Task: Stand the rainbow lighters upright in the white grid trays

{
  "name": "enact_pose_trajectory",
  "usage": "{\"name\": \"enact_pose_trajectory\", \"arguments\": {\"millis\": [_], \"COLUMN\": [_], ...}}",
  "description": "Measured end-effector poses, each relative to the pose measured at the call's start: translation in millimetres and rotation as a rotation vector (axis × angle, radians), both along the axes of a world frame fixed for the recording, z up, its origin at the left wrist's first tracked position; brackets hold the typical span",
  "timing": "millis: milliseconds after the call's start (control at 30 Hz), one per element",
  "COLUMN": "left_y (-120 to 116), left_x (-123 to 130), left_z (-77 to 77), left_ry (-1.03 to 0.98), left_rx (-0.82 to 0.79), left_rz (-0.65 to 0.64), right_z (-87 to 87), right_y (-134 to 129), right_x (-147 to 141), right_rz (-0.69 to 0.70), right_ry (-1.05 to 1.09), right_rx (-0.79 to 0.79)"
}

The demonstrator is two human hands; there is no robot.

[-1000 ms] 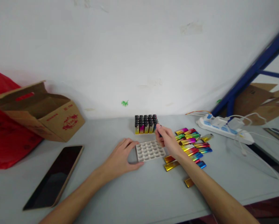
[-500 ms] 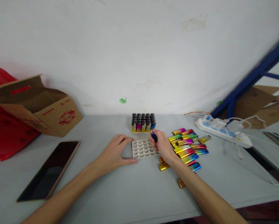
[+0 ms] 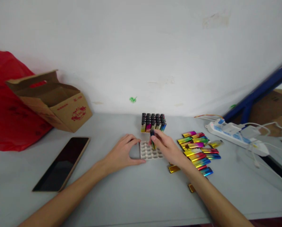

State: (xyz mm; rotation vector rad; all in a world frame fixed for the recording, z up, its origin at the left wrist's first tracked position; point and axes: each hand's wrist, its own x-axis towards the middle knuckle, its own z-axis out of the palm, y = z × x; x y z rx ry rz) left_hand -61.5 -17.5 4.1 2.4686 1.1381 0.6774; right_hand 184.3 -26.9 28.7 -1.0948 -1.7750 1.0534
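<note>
A white tray with rows of round-cornered pockets lies on the table in front of me. My left hand spans its left side, index finger at the far corner and thumb at the near corner, steadying it. Between the thumb and fingers of my right hand is a lighter with a dark top, held upright over the tray's pockets. My right hand covers the tray's right part. Right behind stands a block of upright lighters with black tops, in several rows.
A pile of shiny coloured lighters lies right of the tray, partly behind my right forearm. Farther right is a white power strip with cables. A tablet, an open cardboard box and a red bag are at left.
My right hand has brought the lighter left and turned it upright over the tray. The left hand stays at the tray's edge. The whole view has shifted slightly.
</note>
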Motion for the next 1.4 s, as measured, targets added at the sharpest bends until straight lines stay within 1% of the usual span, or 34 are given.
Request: {"name": "enact_pose_trajectory", "arguments": {"millis": [100,167,267,433,533,633,700,767,833,933,967,1033,1100,1200,1400], "left_y": [-2,-3,-3,-1,-1,-1,-1,1,2,4,4,3,3,2,4], "left_x": [2,4,5,5,6,5,4,3,2,0,0,-1,-1,-1,-2], "left_z": [1.8,1.8,0.7,1.4,2.9,2.8,1.2,-1.0,-2.8,-2.4,-1.5,0.7,2.5,2.9,-0.3], "left_ry": [0.023,0.033,0.045,0.048,0.039,0.025,0.012,-0.002,-0.011,-0.01,-0.007,-0.001,0.005,0.017,0.02], "left_rx": [-0.01,-0.01,-0.017,-0.018,-0.018,-0.005,0.005,0.022,0.044,0.06,0.059,0.056,0.055,0.057,0.064], "left_rz": [0.008,0.012,0.013,0.019,0.018,0.013,0.014,0.019,0.021,0.021,0.023,0.027,0.03,0.03,0.031], "right_z": [-1.4,-4.4,-9.1,-12.2,-10.2,-2.2,5.4,11.5,13.3,7.5,4.6,-0.2,-2.2,-2.5,-4.0], "right_y": [-2,-1,2,7,6,2,1,3,9,20,23,27,30,33,36], "right_x": [-3,-6,-7,-8,-12,-9,2,22,51,102,118,144,161,169,156], "right_rz": [0.018,0.0,-0.038,-0.026,-0.019,-0.016,-0.053,-0.141,-0.254,-0.407,-0.426,-0.375,-0.324,-0.315,-0.371], "right_ry": [-0.022,-0.058,-0.169,-0.4,-0.494,-0.557,-0.616,-0.696,-0.783,-0.948,-0.998,-1.044,-1.048,-1.023,-0.93], "right_rx": [0.071,0.122,0.212,0.33,0.376,0.447,0.458,0.431,0.416,0.34,0.288,0.174,0.093,0.072,0.207]}}
